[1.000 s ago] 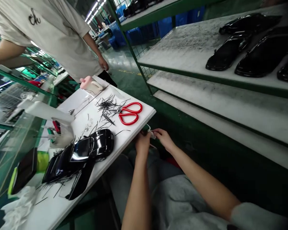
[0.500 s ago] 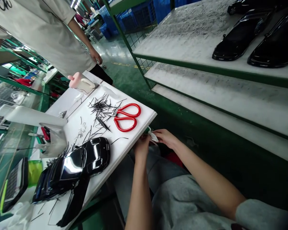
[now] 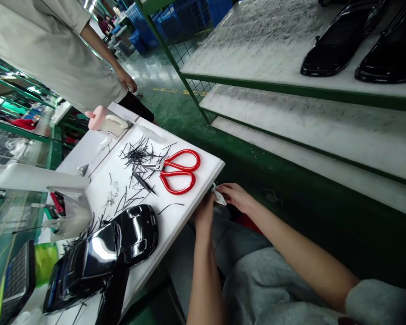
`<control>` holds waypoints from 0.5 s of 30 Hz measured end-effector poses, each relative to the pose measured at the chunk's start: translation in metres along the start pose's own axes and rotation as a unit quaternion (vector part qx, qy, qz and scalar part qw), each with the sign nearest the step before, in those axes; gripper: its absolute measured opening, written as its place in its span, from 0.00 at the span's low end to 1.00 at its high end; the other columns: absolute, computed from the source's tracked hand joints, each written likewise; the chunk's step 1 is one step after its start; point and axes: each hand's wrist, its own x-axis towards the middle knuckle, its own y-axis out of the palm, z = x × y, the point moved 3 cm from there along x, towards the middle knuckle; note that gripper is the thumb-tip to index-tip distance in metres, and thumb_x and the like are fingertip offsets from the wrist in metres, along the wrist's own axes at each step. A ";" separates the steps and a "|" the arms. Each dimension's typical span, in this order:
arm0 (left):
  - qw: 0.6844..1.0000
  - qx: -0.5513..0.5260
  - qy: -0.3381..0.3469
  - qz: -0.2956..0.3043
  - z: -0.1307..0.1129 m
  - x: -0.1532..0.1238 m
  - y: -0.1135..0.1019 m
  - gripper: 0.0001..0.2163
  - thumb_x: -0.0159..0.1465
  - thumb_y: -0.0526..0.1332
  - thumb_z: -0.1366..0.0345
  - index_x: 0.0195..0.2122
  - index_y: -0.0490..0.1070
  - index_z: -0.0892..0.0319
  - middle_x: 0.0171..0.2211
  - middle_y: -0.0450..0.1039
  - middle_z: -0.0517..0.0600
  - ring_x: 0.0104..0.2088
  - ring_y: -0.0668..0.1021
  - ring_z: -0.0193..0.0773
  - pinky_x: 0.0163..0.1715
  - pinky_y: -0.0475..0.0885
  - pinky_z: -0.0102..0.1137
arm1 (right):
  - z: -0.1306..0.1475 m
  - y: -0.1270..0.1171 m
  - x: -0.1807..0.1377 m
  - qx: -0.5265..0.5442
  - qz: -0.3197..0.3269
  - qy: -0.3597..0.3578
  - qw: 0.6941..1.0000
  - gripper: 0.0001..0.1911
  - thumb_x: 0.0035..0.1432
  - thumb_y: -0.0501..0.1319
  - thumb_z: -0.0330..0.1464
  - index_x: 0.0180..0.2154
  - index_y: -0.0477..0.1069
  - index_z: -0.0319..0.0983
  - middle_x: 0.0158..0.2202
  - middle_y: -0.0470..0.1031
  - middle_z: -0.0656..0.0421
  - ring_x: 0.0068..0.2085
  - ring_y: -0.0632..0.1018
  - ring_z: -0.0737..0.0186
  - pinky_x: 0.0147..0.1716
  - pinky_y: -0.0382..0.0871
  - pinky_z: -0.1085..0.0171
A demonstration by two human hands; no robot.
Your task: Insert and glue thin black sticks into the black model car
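Note:
My left hand [image 3: 203,211] and my right hand [image 3: 234,197] meet just below the near corner of the white work table [image 3: 203,174]. Both are closed round a small white and green object [image 3: 218,195] between their fingertips; I cannot make out what it is. Red-handled scissors [image 3: 176,169] lie on the table just left of my hands. Beside them is a scatter of thin black plastic strips [image 3: 138,155]. Glossy black toy car bodies [image 3: 101,255] rest at the table's near left end.
Another person in a pale shirt [image 3: 43,54] stands at the table's far end, a hand [image 3: 126,82] hanging down. A pink and white container [image 3: 104,122] sits there. Green-framed shelves [image 3: 291,113] on the right carry black car shells [image 3: 341,38]. A white stand [image 3: 37,180] rises at left.
The view has tilted and shifted slightly, so the shelves and person sit higher. My hands stay together at the table corner, still working the small white object.

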 end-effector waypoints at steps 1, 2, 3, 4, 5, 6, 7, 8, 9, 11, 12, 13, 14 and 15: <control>1.000 0.006 -0.005 0.011 0.000 -0.002 0.000 0.09 0.68 0.64 0.61 0.36 0.72 0.64 0.31 0.74 0.46 0.29 0.77 0.33 0.32 0.76 0.31 | 0.003 -0.001 0.001 -0.024 -0.002 -0.005 1.000 0.14 0.67 0.61 0.39 0.47 0.72 0.35 0.42 0.76 0.56 0.38 0.78 0.63 0.37 0.77 0.61; 1.000 0.013 -0.011 0.020 -0.001 -0.005 0.001 0.09 0.67 0.64 0.62 0.35 0.72 0.64 0.30 0.73 0.46 0.29 0.77 0.33 0.32 0.76 0.31 | 0.006 -0.003 0.002 -0.051 -0.003 -0.009 0.999 0.13 0.67 0.61 0.39 0.46 0.72 0.35 0.41 0.76 0.57 0.37 0.78 0.64 0.36 0.77 0.61; 0.999 0.022 -0.015 0.024 -0.002 -0.008 0.001 0.09 0.67 0.64 0.63 0.35 0.72 0.64 0.31 0.73 0.46 0.30 0.77 0.33 0.33 0.76 0.31 | 0.010 -0.004 0.003 -0.078 -0.003 -0.013 0.997 0.12 0.67 0.61 0.38 0.44 0.73 0.35 0.40 0.76 0.58 0.36 0.78 0.65 0.35 0.76 0.62; 0.999 0.031 -0.017 0.022 -0.004 -0.011 0.001 0.08 0.67 0.65 0.63 0.35 0.72 0.64 0.31 0.73 0.46 0.31 0.77 0.33 0.34 0.76 0.32 | 0.014 -0.005 0.004 -0.107 -0.002 -0.017 0.994 0.12 0.66 0.62 0.38 0.43 0.73 0.35 0.38 0.76 0.58 0.34 0.78 0.65 0.34 0.76 0.63; 0.999 0.040 -0.018 0.015 -0.006 -0.014 0.001 0.08 0.67 0.65 0.64 0.35 0.71 0.64 0.31 0.73 0.46 0.31 0.77 0.34 0.35 0.76 0.33 | 0.019 -0.007 0.006 -0.137 -0.002 -0.021 0.990 0.11 0.66 0.62 0.37 0.41 0.73 0.35 0.37 0.76 0.59 0.33 0.77 0.66 0.33 0.75 0.64; 0.999 0.049 -0.019 0.007 -0.008 -0.017 0.001 0.08 0.66 0.65 0.64 0.35 0.71 0.63 0.31 0.73 0.46 0.32 0.77 0.34 0.36 0.76 0.33 | 0.024 -0.008 0.006 -0.167 -0.003 -0.027 0.986 0.11 0.65 0.63 0.37 0.39 0.73 0.34 0.36 0.76 0.60 0.33 0.77 0.66 0.32 0.75 0.64; 0.998 0.056 -0.019 -0.003 -0.010 -0.019 0.001 0.08 0.66 0.65 0.64 0.34 0.71 0.63 0.31 0.73 0.46 0.32 0.77 0.34 0.36 0.76 0.34 | 0.029 -0.009 0.007 -0.197 -0.005 -0.034 0.980 0.11 0.65 0.63 0.37 0.38 0.74 0.34 0.35 0.76 0.60 0.33 0.77 0.66 0.32 0.75 0.64; 0.998 0.061 -0.020 -0.013 -0.012 -0.021 0.001 0.08 0.66 0.66 0.65 0.34 0.71 0.63 0.31 0.73 0.46 0.32 0.77 0.34 0.37 0.76 0.34 | 0.034 -0.009 0.007 -0.227 -0.008 -0.042 0.973 0.11 0.64 0.64 0.37 0.36 0.74 0.34 0.34 0.76 0.61 0.33 0.77 0.65 0.33 0.75 0.64; 0.997 0.064 -0.022 -0.022 -0.014 -0.023 0.002 0.08 0.66 0.66 0.65 0.33 0.70 0.63 0.31 0.72 0.46 0.32 0.77 0.34 0.37 0.76 0.33 | 0.038 -0.009 0.006 -0.257 -0.013 -0.050 0.965 0.11 0.64 0.64 0.37 0.36 0.74 0.34 0.34 0.76 0.61 0.33 0.77 0.65 0.33 0.74 0.64; 0.997 0.062 -0.026 -0.036 -0.016 -0.024 0.002 0.08 0.65 0.66 0.66 0.32 0.70 0.63 0.30 0.72 0.45 0.32 0.77 0.34 0.36 0.75 0.33 | 0.047 -0.008 0.002 -0.316 -0.027 -0.065 0.946 0.12 0.63 0.64 0.38 0.34 0.74 0.35 0.33 0.76 0.61 0.34 0.77 0.64 0.35 0.74 0.62; 0.997 0.060 -0.028 -0.041 -0.016 -0.024 0.002 0.08 0.65 0.66 0.66 0.32 0.70 0.63 0.30 0.72 0.45 0.31 0.77 0.34 0.36 0.75 0.33 | 0.050 -0.007 -0.001 -0.343 -0.035 -0.073 0.936 0.12 0.63 0.64 0.38 0.33 0.73 0.35 0.32 0.75 0.62 0.34 0.77 0.64 0.36 0.74 0.62; 0.997 0.058 -0.030 -0.045 -0.016 -0.024 0.002 0.08 0.65 0.66 0.67 0.31 0.70 0.63 0.30 0.72 0.45 0.31 0.76 0.34 0.36 0.75 0.33 | 0.053 -0.006 -0.004 -0.367 -0.044 -0.082 0.926 0.12 0.63 0.65 0.38 0.33 0.73 0.35 0.31 0.75 0.62 0.34 0.77 0.64 0.37 0.73 0.61; 0.997 0.057 -0.031 -0.049 -0.016 -0.023 0.002 0.08 0.65 0.66 0.67 0.31 0.70 0.63 0.29 0.72 0.45 0.31 0.76 0.34 0.36 0.75 0.33 | 0.056 -0.005 -0.007 -0.388 -0.052 -0.093 0.916 0.12 0.62 0.65 0.38 0.32 0.73 0.36 0.30 0.75 0.62 0.34 0.76 0.64 0.38 0.73 0.61; 0.997 0.056 -0.034 -0.052 -0.016 -0.022 0.002 0.09 0.64 0.66 0.67 0.30 0.70 0.63 0.29 0.72 0.45 0.31 0.76 0.34 0.37 0.75 0.33 | 0.059 -0.004 -0.009 -0.405 -0.059 -0.104 0.907 0.11 0.61 0.66 0.37 0.31 0.72 0.36 0.29 0.74 0.62 0.33 0.76 0.63 0.38 0.72 0.60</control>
